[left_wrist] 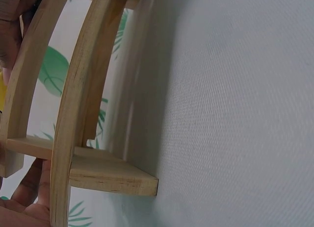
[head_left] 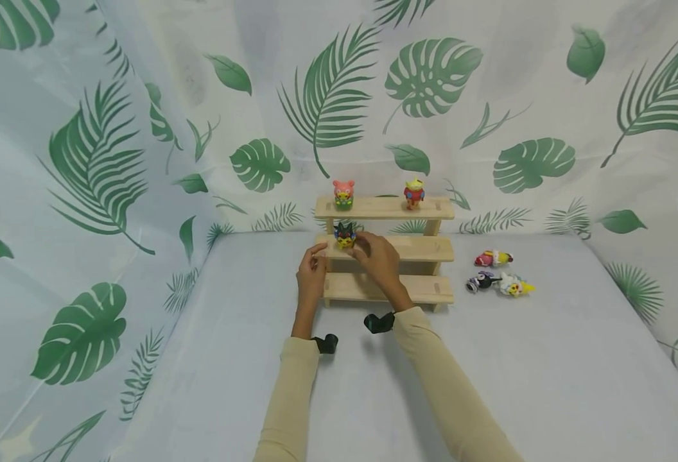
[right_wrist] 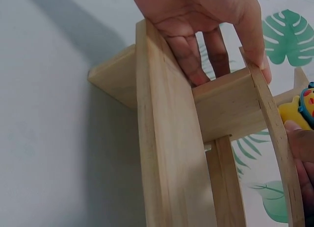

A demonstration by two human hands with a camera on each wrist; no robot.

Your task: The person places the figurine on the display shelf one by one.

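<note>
A three-tier wooden display shelf (head_left: pixel 397 289) stands on the cloth-covered table. A small yellow figurine with a dark, pointed hood (head_left: pixel 345 236) is upright at the left of its middle tier. My right hand (head_left: pixel 381 258) pinches this figurine from the right; its yellow body (right_wrist: pixel 290 113) shows beside the thumb in the right wrist view. At the left end of the shelf, my left hand (head_left: pixel 311 273) grips the middle tier, its thumb near the front edge and fingers behind the side. On the top tier stand a pink-hooded figurine (head_left: pixel 343 195) and a red-clad figurine (head_left: pixel 414 194).
Right of the shelf, several figurines lie on the table: a red and yellow one (head_left: pixel 494 258), a purple and black one (head_left: pixel 481 282) and a white and yellow one (head_left: pixel 515 285). A leaf-print curtain (head_left: pixel 327 96) hangs behind and at the sides. Black wrist cameras are strapped to both wrists.
</note>
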